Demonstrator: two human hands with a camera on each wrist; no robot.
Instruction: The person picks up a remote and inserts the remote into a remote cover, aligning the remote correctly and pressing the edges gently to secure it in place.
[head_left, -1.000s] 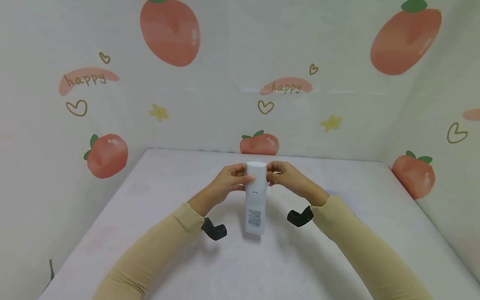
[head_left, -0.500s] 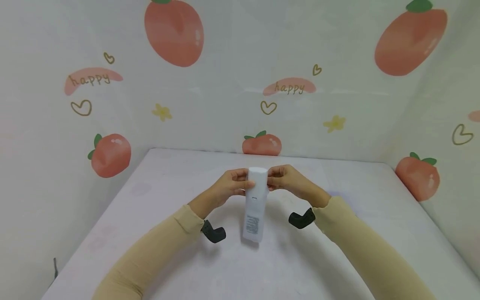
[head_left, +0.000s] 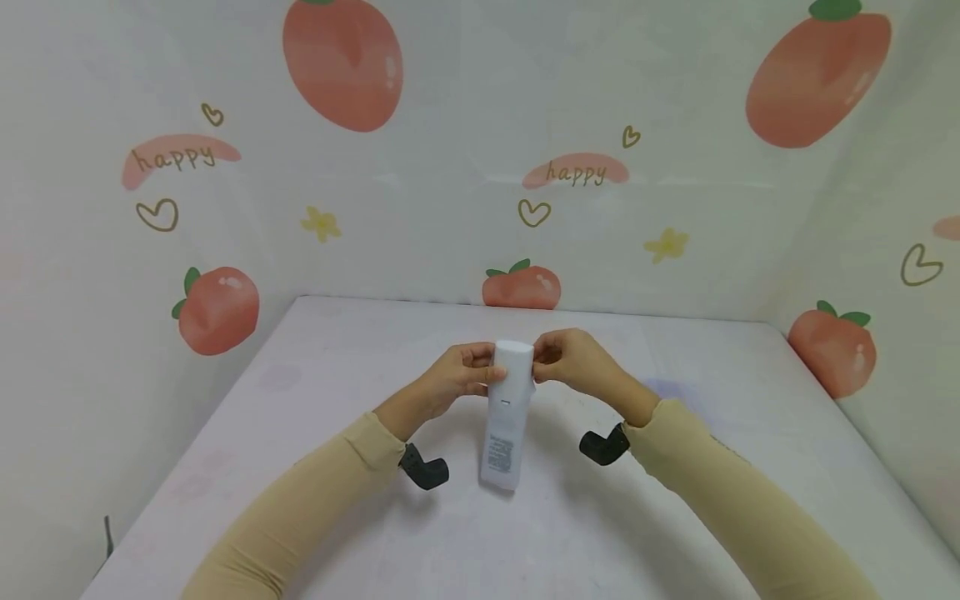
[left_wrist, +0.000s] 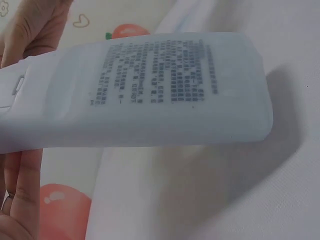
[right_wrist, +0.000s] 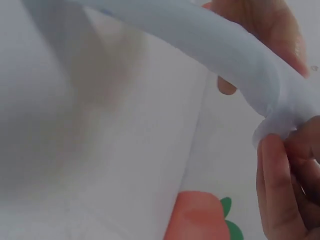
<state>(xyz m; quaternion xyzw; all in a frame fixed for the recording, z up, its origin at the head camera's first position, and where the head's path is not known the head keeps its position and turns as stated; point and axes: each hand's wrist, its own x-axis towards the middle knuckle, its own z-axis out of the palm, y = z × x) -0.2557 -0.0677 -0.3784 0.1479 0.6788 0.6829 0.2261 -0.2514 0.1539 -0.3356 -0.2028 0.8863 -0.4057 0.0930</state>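
Note:
In the head view, a white remote control (head_left: 512, 429) stands nearly upright over the table, its printed back facing me and its lower end nearest. My left hand (head_left: 456, 377) grips its upper left edge, thumb on the back. On the opposite edge, my right hand (head_left: 576, 358) pinches the side near the top. The left wrist view shows the remote's dark print and a small latch (left_wrist: 20, 85). A soft, milky lip (right_wrist: 272, 126) bulges from the remote's side in the right wrist view, pinched by my right fingertips (right_wrist: 276, 150). The button side is hidden.
A white cloth covers the table (head_left: 405, 546), which ends at a back edge against a white curtain (head_left: 450, 208) printed with peaches and hearts. Black wrist mounts (head_left: 425, 468) stick out from both sleeves. A thin dark cord (head_left: 107, 536) lies at the far left.
Both hands have come slightly lower with the remote control. Its lower end has tipped a little left and toward me. The right hand still pinches the edge.

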